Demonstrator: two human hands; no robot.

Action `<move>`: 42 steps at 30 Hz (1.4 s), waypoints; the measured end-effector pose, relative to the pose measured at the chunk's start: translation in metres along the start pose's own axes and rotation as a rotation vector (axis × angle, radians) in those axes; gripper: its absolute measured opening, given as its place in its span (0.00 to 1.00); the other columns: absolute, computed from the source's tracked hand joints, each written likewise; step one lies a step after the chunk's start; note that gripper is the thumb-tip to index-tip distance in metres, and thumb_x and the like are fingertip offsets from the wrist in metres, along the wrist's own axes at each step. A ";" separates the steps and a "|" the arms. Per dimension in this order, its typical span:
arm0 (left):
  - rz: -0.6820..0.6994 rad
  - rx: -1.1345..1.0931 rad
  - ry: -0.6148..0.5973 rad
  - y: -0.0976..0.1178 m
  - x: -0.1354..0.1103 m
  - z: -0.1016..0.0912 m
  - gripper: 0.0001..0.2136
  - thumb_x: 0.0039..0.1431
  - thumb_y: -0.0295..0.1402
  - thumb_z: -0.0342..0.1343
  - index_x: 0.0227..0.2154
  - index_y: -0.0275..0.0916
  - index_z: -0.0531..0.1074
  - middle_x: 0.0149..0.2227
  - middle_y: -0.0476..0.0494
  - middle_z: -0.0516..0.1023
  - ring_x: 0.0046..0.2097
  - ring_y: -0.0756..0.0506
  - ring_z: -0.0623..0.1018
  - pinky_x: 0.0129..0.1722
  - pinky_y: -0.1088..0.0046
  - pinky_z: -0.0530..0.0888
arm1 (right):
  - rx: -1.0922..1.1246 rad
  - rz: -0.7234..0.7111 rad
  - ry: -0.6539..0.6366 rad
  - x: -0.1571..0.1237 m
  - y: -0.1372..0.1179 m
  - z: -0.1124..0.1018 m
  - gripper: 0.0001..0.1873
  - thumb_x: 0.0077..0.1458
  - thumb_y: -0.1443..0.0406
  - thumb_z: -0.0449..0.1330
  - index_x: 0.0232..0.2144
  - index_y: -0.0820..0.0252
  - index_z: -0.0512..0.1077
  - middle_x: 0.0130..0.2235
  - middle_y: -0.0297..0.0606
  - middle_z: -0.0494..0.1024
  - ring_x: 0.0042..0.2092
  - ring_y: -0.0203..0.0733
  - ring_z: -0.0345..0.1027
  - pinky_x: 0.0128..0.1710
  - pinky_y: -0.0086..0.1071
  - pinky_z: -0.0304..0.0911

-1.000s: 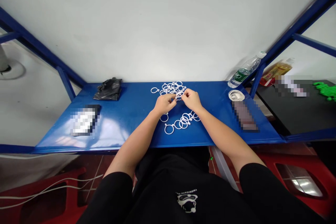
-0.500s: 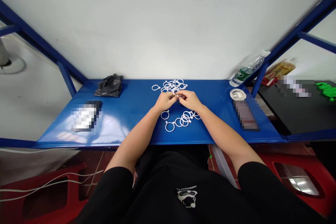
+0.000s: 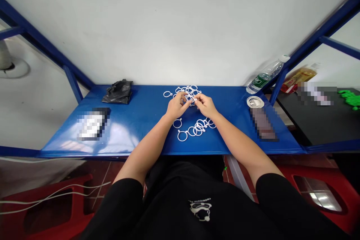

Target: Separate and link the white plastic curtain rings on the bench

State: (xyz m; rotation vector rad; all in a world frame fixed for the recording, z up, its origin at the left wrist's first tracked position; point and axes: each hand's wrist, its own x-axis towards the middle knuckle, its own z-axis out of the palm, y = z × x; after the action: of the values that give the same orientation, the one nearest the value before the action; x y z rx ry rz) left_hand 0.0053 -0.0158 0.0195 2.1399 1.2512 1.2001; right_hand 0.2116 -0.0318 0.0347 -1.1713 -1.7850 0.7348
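Above the blue table [image 3: 135,120], my left hand [image 3: 176,106] and my right hand [image 3: 206,106] meet at the near side of a pile of white curtain rings [image 3: 192,87]. A white curtain ring [image 3: 189,96] is between them. My left thumb and forefinger pinch one side of it, and my right fingertips close on a small white part at its other side. The fingers and the rings behind partly hide its outline. Nearer to me, between my forearms, lies a second group of white rings [image 3: 182,136], several overlapping in a slanting row.
To the left lie a crumpled black plastic bag [image 3: 118,92] and a blurred flat item [image 3: 92,124]. At the right are a leaning water bottle [image 3: 263,78], a white roll [image 3: 255,101] and a blurred dark item [image 3: 263,123]. Blue frame bars [image 3: 71,82] flank the table.
My hands have moved slightly apart at the fingertips, and the left fingers have lifted and spread around the ring. The rings lying on the table look the same.
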 end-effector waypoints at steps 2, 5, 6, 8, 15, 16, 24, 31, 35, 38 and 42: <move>0.014 0.024 -0.042 0.000 0.000 0.000 0.18 0.70 0.45 0.57 0.56 0.40 0.74 0.36 0.47 0.81 0.31 0.49 0.76 0.34 0.73 0.69 | 0.033 -0.005 -0.035 -0.001 0.001 0.000 0.12 0.62 0.56 0.57 0.40 0.56 0.74 0.31 0.33 0.78 0.29 0.39 0.70 0.34 0.33 0.66; 0.061 0.061 -0.132 0.001 0.000 -0.001 0.17 0.75 0.45 0.50 0.42 0.41 0.79 0.33 0.44 0.82 0.35 0.46 0.78 0.37 0.71 0.70 | 0.090 0.021 -0.112 -0.001 0.002 0.000 0.12 0.63 0.55 0.55 0.39 0.55 0.72 0.29 0.32 0.77 0.28 0.39 0.70 0.32 0.32 0.66; 0.069 0.071 -0.146 0.002 0.000 -0.001 0.19 0.75 0.45 0.48 0.39 0.41 0.79 0.33 0.44 0.82 0.36 0.46 0.79 0.37 0.71 0.69 | 0.105 0.041 -0.137 -0.001 0.002 0.000 0.12 0.64 0.55 0.54 0.38 0.55 0.72 0.28 0.31 0.76 0.28 0.39 0.70 0.31 0.32 0.67; 0.076 0.087 -0.145 0.003 -0.001 -0.001 0.20 0.76 0.45 0.47 0.36 0.41 0.79 0.34 0.43 0.82 0.36 0.46 0.79 0.36 0.71 0.69 | 0.125 0.076 -0.175 -0.001 0.002 0.001 0.13 0.64 0.55 0.52 0.38 0.55 0.71 0.27 0.31 0.75 0.27 0.39 0.69 0.30 0.31 0.67; 0.131 0.123 -0.160 0.005 -0.002 -0.001 0.23 0.76 0.46 0.44 0.31 0.41 0.77 0.31 0.44 0.81 0.33 0.46 0.76 0.34 0.71 0.65 | 0.117 0.099 -0.159 -0.002 -0.006 0.002 0.08 0.59 0.61 0.53 0.33 0.55 0.70 0.27 0.32 0.74 0.28 0.40 0.70 0.28 0.31 0.66; 0.137 0.127 -0.161 0.006 -0.002 -0.001 0.23 0.76 0.47 0.44 0.31 0.41 0.76 0.31 0.44 0.80 0.32 0.46 0.76 0.33 0.70 0.65 | 0.105 0.101 -0.155 -0.002 -0.007 0.002 0.08 0.59 0.61 0.52 0.33 0.55 0.70 0.27 0.32 0.75 0.27 0.40 0.70 0.29 0.31 0.67; 0.202 0.123 -0.202 0.010 -0.003 0.000 0.24 0.77 0.49 0.44 0.32 0.40 0.77 0.31 0.44 0.79 0.31 0.47 0.75 0.34 0.71 0.66 | 0.079 0.092 -0.106 -0.001 -0.003 0.002 0.11 0.57 0.65 0.51 0.32 0.56 0.75 0.35 0.36 0.83 0.31 0.42 0.77 0.37 0.34 0.72; 0.071 0.118 0.031 -0.005 0.004 -0.007 0.21 0.74 0.46 0.50 0.28 0.40 0.74 0.30 0.44 0.76 0.34 0.46 0.74 0.37 0.69 0.68 | -0.188 -0.059 0.108 -0.003 -0.012 0.002 0.15 0.62 0.63 0.58 0.48 0.55 0.80 0.48 0.41 0.85 0.38 0.43 0.78 0.47 0.38 0.71; -0.010 0.159 0.090 -0.014 0.007 -0.011 0.19 0.72 0.46 0.56 0.26 0.41 0.74 0.30 0.45 0.76 0.35 0.45 0.75 0.37 0.69 0.67 | -0.345 -0.236 -0.266 -0.009 -0.018 0.010 0.13 0.65 0.64 0.59 0.45 0.51 0.83 0.46 0.37 0.86 0.46 0.45 0.79 0.50 0.37 0.69; -0.052 0.209 0.094 -0.018 0.007 -0.009 0.19 0.70 0.45 0.60 0.25 0.41 0.73 0.31 0.44 0.77 0.35 0.45 0.75 0.35 0.68 0.66 | -0.412 -0.338 -0.496 -0.014 -0.023 0.021 0.17 0.66 0.62 0.61 0.54 0.48 0.81 0.51 0.38 0.84 0.48 0.45 0.78 0.46 0.35 0.69; -0.099 0.272 0.103 -0.018 0.006 -0.006 0.14 0.67 0.44 0.64 0.29 0.41 0.77 0.35 0.41 0.79 0.38 0.43 0.78 0.35 0.68 0.67 | -0.479 -0.370 -0.602 -0.017 -0.028 0.028 0.15 0.66 0.62 0.63 0.53 0.47 0.82 0.52 0.39 0.81 0.45 0.42 0.78 0.41 0.33 0.67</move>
State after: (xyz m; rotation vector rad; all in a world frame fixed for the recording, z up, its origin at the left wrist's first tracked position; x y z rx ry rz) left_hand -0.0078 -0.0015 0.0134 2.1934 1.6281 1.1677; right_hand 0.1787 -0.0594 0.0394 -0.9098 -2.7047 0.4719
